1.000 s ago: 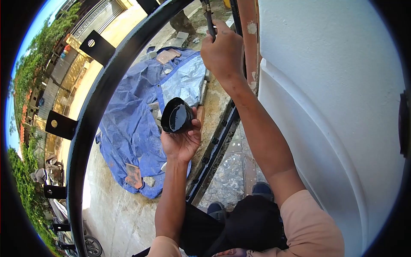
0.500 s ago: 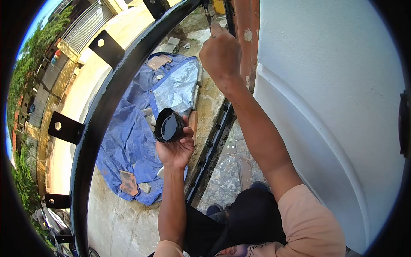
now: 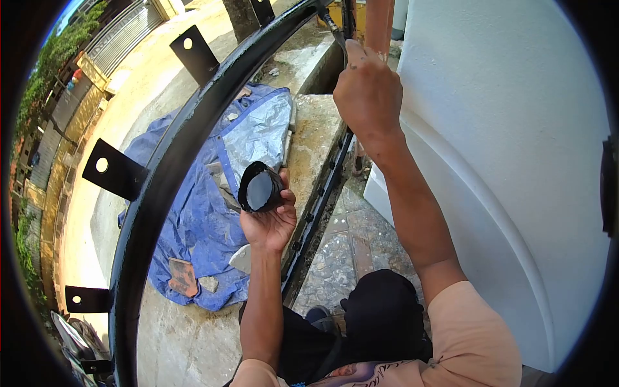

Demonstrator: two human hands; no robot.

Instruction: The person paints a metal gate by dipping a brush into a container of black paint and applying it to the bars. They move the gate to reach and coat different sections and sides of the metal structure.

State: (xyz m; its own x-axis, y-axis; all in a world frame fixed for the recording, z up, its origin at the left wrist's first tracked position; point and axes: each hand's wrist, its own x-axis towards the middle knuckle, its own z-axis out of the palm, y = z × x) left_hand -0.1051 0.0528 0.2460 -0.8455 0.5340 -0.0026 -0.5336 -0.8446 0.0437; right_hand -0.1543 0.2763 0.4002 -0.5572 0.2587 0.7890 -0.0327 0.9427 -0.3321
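Note:
My left hand (image 3: 269, 227) is wrapped round a small black cup (image 3: 278, 196), tilted so its mouth faces me. Dark, glossy liquid that looks like black paint (image 3: 260, 191) lies inside it. At the top of the view my right hand (image 3: 369, 97) is closed round a paintbrush (image 3: 334, 27). The brush's tip points up and left, against or very near the upper end of a curved black metal frame (image 3: 169, 155). Drilled flat tabs (image 3: 115, 169) stick out along the frame's outer side.
Below the cup a blue tarp (image 3: 193, 238) with broken tile and stone pieces covers part of the concrete. A white moulded wall (image 3: 490, 129) rises close on my right. A black rail (image 3: 316, 216) runs along the ground beside stone paving (image 3: 335, 264). A motorbike (image 3: 74, 338) stands lower left.
My view has shifted, and the frame and its tabs appear farther right. My right hand and the brush have moved right and slightly down in view. The cup stays in my left hand.

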